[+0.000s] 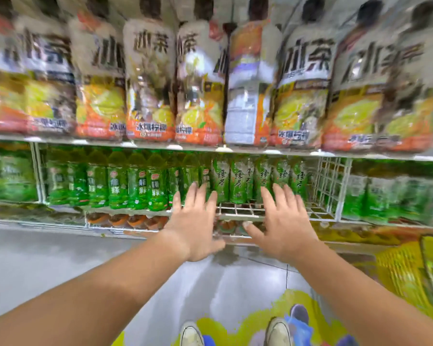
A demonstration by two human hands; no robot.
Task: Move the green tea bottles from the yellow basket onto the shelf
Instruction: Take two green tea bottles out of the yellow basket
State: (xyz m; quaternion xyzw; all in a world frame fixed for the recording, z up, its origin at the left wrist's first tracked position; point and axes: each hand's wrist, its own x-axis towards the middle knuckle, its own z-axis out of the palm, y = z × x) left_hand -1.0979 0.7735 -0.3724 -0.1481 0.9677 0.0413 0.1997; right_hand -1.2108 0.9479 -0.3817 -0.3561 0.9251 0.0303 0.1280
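Green tea bottles (238, 181) upright in row on middle tier of wire shelf (235, 211), just beyond fingertips. Iced tea bottles (150, 78) fill tier above. Yellow basket (398, 270) low at right edge, blurred, contents unreadable. Left hand (195, 221) and right hand (283, 221) at shelf front: fingers straight, spread wide, holding nothing.
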